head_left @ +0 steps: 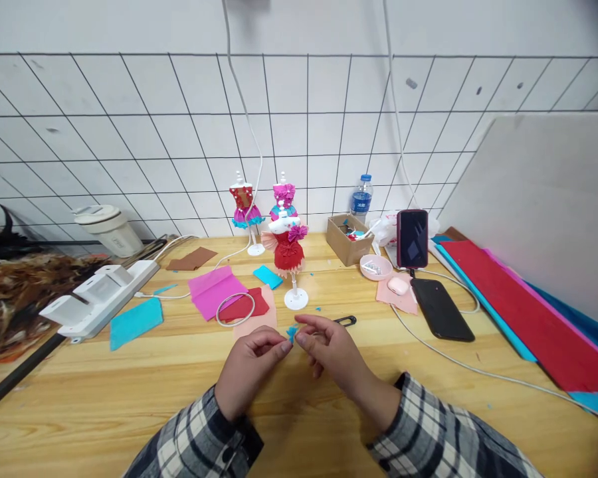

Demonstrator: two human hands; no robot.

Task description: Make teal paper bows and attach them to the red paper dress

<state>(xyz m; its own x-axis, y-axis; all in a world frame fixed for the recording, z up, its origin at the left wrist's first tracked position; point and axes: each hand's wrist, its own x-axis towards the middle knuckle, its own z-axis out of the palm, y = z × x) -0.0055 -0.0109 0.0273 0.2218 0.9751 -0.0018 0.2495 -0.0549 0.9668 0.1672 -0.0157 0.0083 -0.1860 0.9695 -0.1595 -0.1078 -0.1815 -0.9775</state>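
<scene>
A small, crumpled piece of blue crepe paper (292, 332) is pinched by the thumb and fingers of my left hand (252, 362). From the other side, the thumb and forefinger of my right hand (335, 350) close on its edge. Just behind my right hand shows a black looped handle (347, 320); the rest of that tool is hidden, and I cannot tell if my fingers touch it. Beyond my hands stands a small white dress form (296, 299) wearing a red paper dress (289, 252) with a magenta paper flower (298, 232).
Two more dressed forms (248, 199) stand behind. Paper sheets in magenta (214, 289), blue (137, 323) and red (242, 305) lie left, with a power strip (114, 292). Right are a cardboard box (347, 244), pink dish (376, 267), phones (441, 309) and a cable (458, 366).
</scene>
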